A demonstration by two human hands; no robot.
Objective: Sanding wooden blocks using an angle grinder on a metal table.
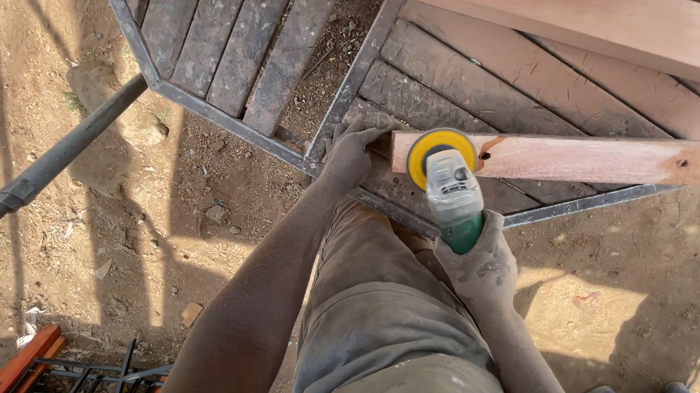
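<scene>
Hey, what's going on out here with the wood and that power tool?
A person stands over a slatted metal-framed platform on dusty ground. The right hand grips a green angle grinder whose yellow disc meets the end of a reddish wooden plank. The left hand presses on the plank's end beside the disc, steadying it. More reddish planks lie across the platform farther back, and a dark metal pipe slants at the left.

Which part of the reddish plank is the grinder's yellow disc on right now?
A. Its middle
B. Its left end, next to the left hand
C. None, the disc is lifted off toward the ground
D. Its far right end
B: the yellow disc of the grinder, held in the right hand, overlaps the plank at its left end, where the left hand rests.
</scene>
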